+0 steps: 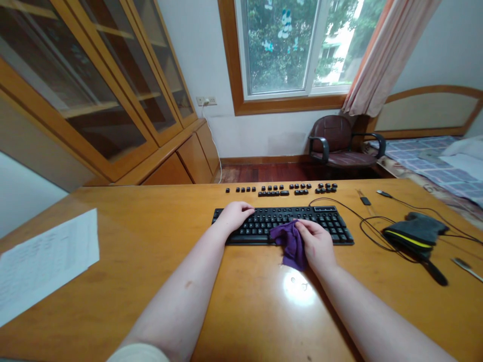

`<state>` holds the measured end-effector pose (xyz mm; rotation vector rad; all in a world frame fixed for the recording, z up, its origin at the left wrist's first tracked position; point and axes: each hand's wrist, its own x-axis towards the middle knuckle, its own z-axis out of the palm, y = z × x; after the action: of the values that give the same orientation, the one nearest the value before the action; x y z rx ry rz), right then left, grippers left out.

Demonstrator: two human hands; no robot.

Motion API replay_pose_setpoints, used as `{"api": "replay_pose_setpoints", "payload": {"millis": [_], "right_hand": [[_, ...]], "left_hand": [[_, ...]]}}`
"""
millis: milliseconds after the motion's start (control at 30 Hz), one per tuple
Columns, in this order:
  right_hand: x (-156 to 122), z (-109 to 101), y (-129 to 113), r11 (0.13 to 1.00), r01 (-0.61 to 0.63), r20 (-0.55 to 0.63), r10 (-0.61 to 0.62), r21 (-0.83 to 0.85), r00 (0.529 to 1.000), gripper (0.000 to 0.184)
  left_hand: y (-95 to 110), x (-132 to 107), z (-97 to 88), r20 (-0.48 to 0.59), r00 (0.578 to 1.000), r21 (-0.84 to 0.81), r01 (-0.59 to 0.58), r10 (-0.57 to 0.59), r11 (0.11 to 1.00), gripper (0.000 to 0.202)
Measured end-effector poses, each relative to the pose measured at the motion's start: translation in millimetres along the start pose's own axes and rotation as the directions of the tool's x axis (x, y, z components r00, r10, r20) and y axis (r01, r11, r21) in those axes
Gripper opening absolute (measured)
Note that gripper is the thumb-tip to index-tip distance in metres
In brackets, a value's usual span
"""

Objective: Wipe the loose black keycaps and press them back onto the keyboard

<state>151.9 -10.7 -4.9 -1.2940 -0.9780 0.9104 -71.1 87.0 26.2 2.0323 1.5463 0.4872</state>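
A black computer keyboard (260, 231) lies flat on the wooden desk, with gaps along its top row where keycaps are off. Across its left end rests my left hand (234, 216), fingers together and bent, pressing on the keyboard and hiding some keys. My right hand (315, 241) pinches a purple cloth (292, 246) between thumb and fingers. The cloth hangs over the keyboard's front edge, right of the middle, and covers part of the lower keys. Beyond the keyboard, several loose black keycaps (273, 193) sit in rows.
Right of the keyboard are its cable (362, 218), a grey brush-like tool with a yellow stripe (411, 234), a small black object (365, 200) and a thin tool (462, 264). Printed paper (53, 261) lies at the left. An armchair (335, 141) stands beyond the desk.
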Motion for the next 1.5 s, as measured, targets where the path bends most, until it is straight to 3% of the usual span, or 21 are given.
{"api": "replay_pose_setpoints", "payload": {"millis": [667,1100,1300,1500], "right_hand": [[0,0,2,0.999,-0.021,-0.010,0.022,0.032,1.000,0.025],[-1,2,-3,0.999,-0.019,-0.008,0.019,0.027,1.000,0.027],[-1,2,-3,0.999,-0.021,-0.007,0.021,0.034,1.000,0.026],[-1,3,1,0.997,-0.028,0.013,0.027,0.072,1.000,0.025]], "left_hand": [[-7,4,7.3,0.004,0.998,0.120,-0.057,0.057,0.991,0.022],[-1,0,3.9,0.028,0.999,0.074,-0.030,0.028,0.997,0.024],[-7,4,11.4,-0.129,0.991,0.195,-0.020,0.046,0.981,0.035],[-8,10,12.8,0.029,0.998,0.226,0.049,-0.057,0.973,0.039]]}}
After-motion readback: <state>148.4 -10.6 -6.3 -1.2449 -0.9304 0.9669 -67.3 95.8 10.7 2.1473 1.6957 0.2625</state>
